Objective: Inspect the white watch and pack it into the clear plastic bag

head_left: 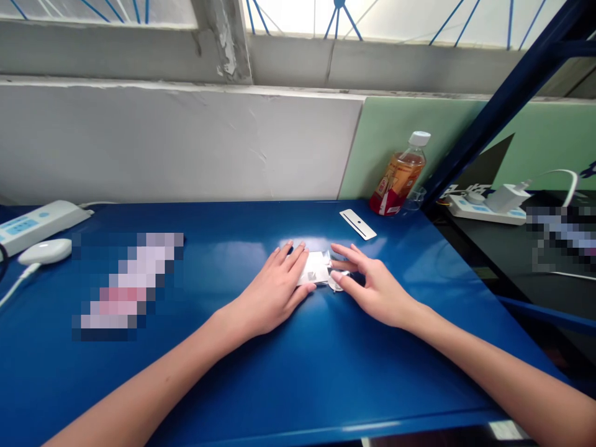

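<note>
Head shows 2 hands [277, 288] [377, 288] at 1 packet [315, 268].

Honestly I'm not making out any actual words here. The bottle [399, 177] is showing characters on its label [393, 187], but they're coming out too small and blurry. Blue print [18, 226] on the left power strip [56, 216] is blurring out too.

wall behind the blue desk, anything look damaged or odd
Yes: the window pillar has a pale, rough patch where its paint looks flaked, and the white wall panel below shows scuff-like marks.
</note>
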`<action>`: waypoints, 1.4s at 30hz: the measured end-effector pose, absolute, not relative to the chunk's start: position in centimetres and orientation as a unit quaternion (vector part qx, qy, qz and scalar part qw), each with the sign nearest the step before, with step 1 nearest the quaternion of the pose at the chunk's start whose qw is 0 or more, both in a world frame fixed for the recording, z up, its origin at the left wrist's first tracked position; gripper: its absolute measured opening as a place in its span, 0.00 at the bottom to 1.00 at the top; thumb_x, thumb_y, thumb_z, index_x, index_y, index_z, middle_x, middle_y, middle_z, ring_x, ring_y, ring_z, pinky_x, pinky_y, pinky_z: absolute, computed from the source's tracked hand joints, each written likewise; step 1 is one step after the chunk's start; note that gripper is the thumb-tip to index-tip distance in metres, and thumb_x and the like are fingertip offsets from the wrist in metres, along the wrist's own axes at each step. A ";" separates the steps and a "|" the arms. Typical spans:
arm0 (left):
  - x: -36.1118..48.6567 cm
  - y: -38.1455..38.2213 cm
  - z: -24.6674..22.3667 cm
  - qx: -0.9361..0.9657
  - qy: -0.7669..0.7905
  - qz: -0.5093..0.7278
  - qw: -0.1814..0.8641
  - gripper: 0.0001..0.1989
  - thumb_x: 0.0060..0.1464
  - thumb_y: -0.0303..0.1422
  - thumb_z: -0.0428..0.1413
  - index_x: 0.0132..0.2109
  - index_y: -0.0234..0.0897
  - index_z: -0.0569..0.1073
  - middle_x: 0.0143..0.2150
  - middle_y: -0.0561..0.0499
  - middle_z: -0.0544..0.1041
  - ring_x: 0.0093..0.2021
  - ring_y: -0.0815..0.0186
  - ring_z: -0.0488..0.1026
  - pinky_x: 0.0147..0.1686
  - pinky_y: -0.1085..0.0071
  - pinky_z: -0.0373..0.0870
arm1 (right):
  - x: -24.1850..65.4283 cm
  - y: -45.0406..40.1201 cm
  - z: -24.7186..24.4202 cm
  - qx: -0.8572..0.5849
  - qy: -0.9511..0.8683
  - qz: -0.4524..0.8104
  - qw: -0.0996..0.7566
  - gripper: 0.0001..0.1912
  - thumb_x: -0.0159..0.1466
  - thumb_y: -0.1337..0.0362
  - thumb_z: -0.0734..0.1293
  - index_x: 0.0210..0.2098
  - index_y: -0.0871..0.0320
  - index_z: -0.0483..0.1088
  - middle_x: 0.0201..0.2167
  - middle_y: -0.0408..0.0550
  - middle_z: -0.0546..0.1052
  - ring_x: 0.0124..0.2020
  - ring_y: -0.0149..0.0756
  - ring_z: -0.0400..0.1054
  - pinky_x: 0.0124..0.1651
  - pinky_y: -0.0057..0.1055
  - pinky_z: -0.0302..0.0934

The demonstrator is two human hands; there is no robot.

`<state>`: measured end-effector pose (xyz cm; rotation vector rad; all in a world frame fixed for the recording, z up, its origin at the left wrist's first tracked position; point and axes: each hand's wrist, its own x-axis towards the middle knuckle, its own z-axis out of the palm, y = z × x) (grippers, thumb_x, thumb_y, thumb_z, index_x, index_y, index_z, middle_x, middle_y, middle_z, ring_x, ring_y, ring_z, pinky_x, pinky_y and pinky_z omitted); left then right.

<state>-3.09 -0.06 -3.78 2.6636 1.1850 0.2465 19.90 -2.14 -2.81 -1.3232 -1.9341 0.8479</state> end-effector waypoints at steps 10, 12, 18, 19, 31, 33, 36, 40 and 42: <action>-3.0 -0.1 -3.7 0.901 0.413 0.077 0.108 0.30 0.70 0.44 0.38 0.71 0.31 0.53 0.72 0.36 0.51 0.73 0.48 0.41 0.67 0.46 0.47 | 21.5 -1.0 -1.6 -0.578 -0.749 0.144 0.290 0.15 0.65 0.60 0.63 0.48 0.57 0.75 0.38 0.51 0.83 0.38 0.49 0.78 0.39 0.44 0.71; -3.1 -0.1 -3.9 0.902 0.410 0.085 0.109 0.30 0.70 0.44 0.39 0.71 0.32 0.53 0.72 0.36 0.53 0.73 0.48 0.42 0.67 0.45 0.48 | 21.5 -0.9 -1.8 -0.544 -0.743 0.228 0.317 0.15 0.66 0.59 0.63 0.50 0.56 0.75 0.40 0.50 0.83 0.39 0.46 0.78 0.38 0.40 0.73; -3.2 0.0 -4.1 0.905 0.401 0.100 0.099 0.29 0.70 0.43 0.40 0.70 0.31 0.54 0.71 0.35 0.56 0.72 0.48 0.45 0.66 0.45 0.49 | 21.1 -0.9 -2.4 -0.448 -0.744 0.355 0.346 0.16 0.68 0.59 0.63 0.52 0.56 0.73 0.50 0.52 0.80 0.50 0.46 0.75 0.53 0.45 0.70; -3.2 0.0 -4.1 0.906 0.399 0.101 0.098 0.29 0.70 0.43 0.40 0.70 0.31 0.54 0.71 0.35 0.56 0.72 0.48 0.45 0.66 0.46 0.49 | 21.1 -0.9 -2.4 -0.443 -0.758 0.342 0.336 0.16 0.68 0.60 0.63 0.52 0.56 0.74 0.51 0.52 0.79 0.52 0.46 0.74 0.54 0.45 0.69; -3.1 -0.2 -4.0 0.912 0.391 0.098 0.083 0.28 0.71 0.43 0.38 0.69 0.29 0.56 0.70 0.36 0.58 0.72 0.47 0.47 0.66 0.47 0.50 | 21.1 -1.2 -3.9 -0.390 -0.884 0.118 0.227 0.21 0.70 0.61 0.61 0.60 0.62 0.68 0.59 0.59 0.72 0.65 0.52 0.59 0.63 0.54 0.61; -3.1 -0.2 -4.0 0.911 0.392 0.096 0.082 0.28 0.71 0.43 0.39 0.69 0.29 0.56 0.70 0.36 0.57 0.72 0.47 0.48 0.66 0.47 0.50 | 21.0 -1.3 -3.7 -0.380 -0.899 0.069 0.206 0.21 0.71 0.62 0.59 0.60 0.64 0.68 0.59 0.60 0.72 0.66 0.54 0.58 0.63 0.54 0.61; -3.1 -0.1 -4.1 0.911 0.391 0.102 0.081 0.28 0.70 0.43 0.39 0.69 0.30 0.57 0.70 0.36 0.58 0.71 0.47 0.49 0.66 0.48 0.51 | 20.6 -1.7 -3.5 -0.374 -0.909 0.014 0.183 0.21 0.71 0.65 0.57 0.59 0.65 0.68 0.58 0.61 0.73 0.65 0.56 0.59 0.64 0.54 0.60; -3.1 -0.1 -4.1 0.913 0.386 0.112 0.073 0.27 0.70 0.42 0.40 0.68 0.31 0.58 0.69 0.35 0.60 0.71 0.46 0.50 0.65 0.47 0.52 | 19.9 -2.1 -3.4 -0.386 -0.907 -0.020 0.165 0.21 0.71 0.66 0.56 0.59 0.67 0.67 0.58 0.65 0.73 0.64 0.58 0.61 0.62 0.56 0.61; -3.0 -0.1 -4.1 0.913 0.387 0.109 0.069 0.27 0.70 0.42 0.40 0.68 0.31 0.58 0.69 0.35 0.60 0.71 0.46 0.51 0.65 0.47 0.53 | 19.7 -2.2 -3.4 -0.388 -0.908 -0.028 0.158 0.21 0.71 0.67 0.56 0.59 0.68 0.66 0.58 0.67 0.72 0.64 0.59 0.61 0.62 0.57 0.62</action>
